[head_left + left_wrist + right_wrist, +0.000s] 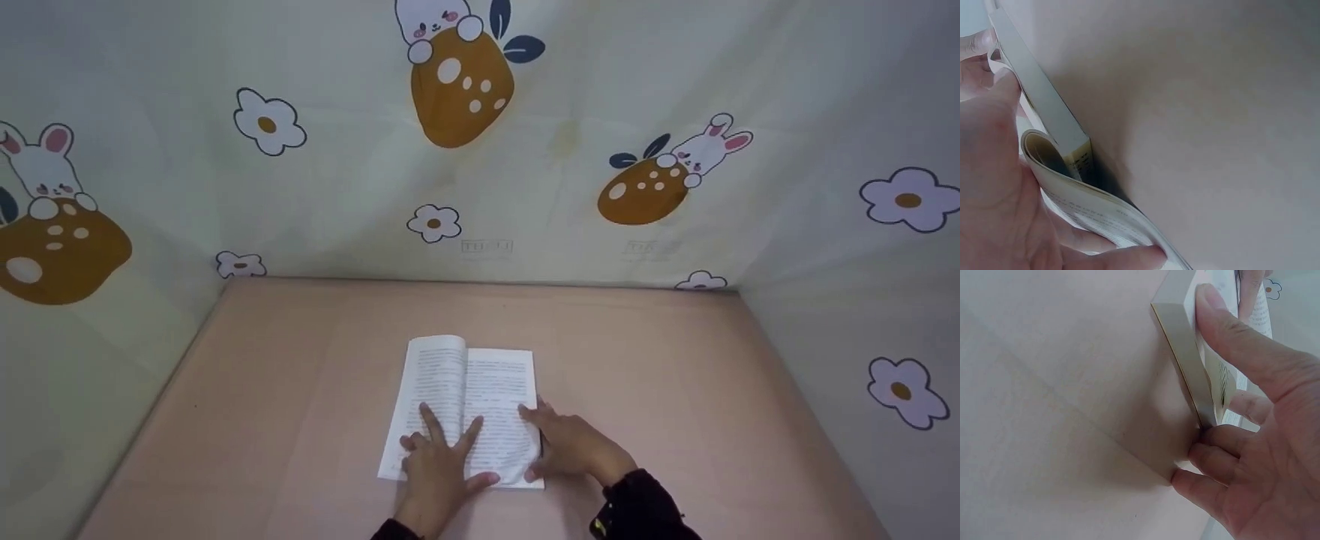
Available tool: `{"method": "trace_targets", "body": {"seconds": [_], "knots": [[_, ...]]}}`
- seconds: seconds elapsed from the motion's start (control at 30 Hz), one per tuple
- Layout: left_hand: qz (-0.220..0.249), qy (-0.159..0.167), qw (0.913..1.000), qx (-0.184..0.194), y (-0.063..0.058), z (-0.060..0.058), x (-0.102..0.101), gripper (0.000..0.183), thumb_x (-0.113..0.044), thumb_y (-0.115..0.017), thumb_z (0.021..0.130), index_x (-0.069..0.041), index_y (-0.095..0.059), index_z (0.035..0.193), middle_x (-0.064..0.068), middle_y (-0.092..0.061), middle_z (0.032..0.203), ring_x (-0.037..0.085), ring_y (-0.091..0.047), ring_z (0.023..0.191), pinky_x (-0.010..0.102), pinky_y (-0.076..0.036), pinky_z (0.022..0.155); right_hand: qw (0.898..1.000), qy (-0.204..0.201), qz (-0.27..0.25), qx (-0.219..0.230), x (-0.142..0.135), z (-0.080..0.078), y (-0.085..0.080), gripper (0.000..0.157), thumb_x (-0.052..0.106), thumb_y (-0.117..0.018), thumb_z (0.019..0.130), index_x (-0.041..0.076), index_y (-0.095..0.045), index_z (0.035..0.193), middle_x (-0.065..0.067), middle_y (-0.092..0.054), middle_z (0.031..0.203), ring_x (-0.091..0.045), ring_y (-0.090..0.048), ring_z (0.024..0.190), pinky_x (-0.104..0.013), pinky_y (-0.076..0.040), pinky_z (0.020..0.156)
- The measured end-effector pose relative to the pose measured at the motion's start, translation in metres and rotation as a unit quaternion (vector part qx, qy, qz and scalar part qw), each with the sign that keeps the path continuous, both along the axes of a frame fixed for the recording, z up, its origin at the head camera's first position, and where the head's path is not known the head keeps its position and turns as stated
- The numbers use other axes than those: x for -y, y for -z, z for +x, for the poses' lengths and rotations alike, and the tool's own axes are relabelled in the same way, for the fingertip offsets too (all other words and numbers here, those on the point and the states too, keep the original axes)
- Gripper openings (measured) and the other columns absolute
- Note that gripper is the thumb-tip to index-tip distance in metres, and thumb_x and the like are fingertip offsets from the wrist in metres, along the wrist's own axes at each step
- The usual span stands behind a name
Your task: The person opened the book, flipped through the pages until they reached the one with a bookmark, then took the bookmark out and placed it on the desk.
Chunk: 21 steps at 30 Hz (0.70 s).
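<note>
A paperback book (499, 379) lies open on the pinkish table (300, 420), near the front and around the middle. Its white pages carry lines of dark print; the left-hand leaves (437, 367) bulge in a rounded curve beside the fold, while the right side is a thick, pale block of pages (1044, 90) with a thin yellowish line along its lower edge. The right page buckles near its lower corner. The left hand (436, 469) is spread wide, pressing across both pages, grasping nothing. The right hand (574, 444) is partly curled, gripping the book's right edge, thumb on the page.
</note>
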<state>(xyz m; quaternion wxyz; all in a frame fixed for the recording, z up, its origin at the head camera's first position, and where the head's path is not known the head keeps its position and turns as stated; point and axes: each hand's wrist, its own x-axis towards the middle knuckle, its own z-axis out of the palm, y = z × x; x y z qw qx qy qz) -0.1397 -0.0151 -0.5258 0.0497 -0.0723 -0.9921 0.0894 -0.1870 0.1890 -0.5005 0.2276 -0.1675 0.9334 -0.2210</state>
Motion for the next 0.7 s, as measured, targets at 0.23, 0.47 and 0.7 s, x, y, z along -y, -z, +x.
{"method": "trace_targets", "body": {"seconds": [0.23, 0.47, 0.7], "knots": [[0.047, 0.013, 0.9970, 0.060, -0.0068, -0.0007, 0.0022, 0.096, -0.091, -0.039, 0.058, -0.040, -0.038, 0.140, 0.039, -0.035, 0.136, 0.052, -0.056, 0.096, 0.036, -0.054, 0.052, 0.999, -0.001, 0.004, -0.032, -0.0001, 0.0011, 0.0020, 0.088, 0.047, -0.073, 0.071, 0.009, -0.037, 0.142, -0.021, -0.022, 0.151, -0.043, -0.041, 0.127, -0.053, -0.034, 0.104], [0.020, 0.022, 0.9993, 0.021, -0.0019, -0.0007, 0.0052, 0.081, -0.084, -0.039, 0.067, -0.043, -0.042, 0.136, 0.037, -0.041, 0.132, 0.048, -0.060, 0.090, 0.033, -0.052, 0.046, 0.999, 0.003, -0.008, -0.037, 0.0009, 0.0015, 0.0036, 0.091, 0.054, -0.068, 0.075, 0.006, -0.032, 0.144, -0.026, -0.031, 0.146, -0.043, -0.047, 0.122, -0.053, -0.038, 0.101], [0.021, 0.029, 0.9993, 0.012, -0.0017, -0.0013, 0.0049, 0.059, -0.067, -0.043, 0.082, -0.043, -0.044, 0.135, 0.038, -0.042, 0.130, 0.049, -0.060, 0.086, 0.031, -0.052, 0.044, 0.999, 0.019, -0.019, -0.023, -0.0025, -0.0005, 0.0051, 0.125, 0.053, -0.077, 0.064, 0.000, -0.002, 0.148, -0.035, -0.055, 0.118, -0.043, -0.057, 0.108, -0.051, -0.043, 0.097]]}}
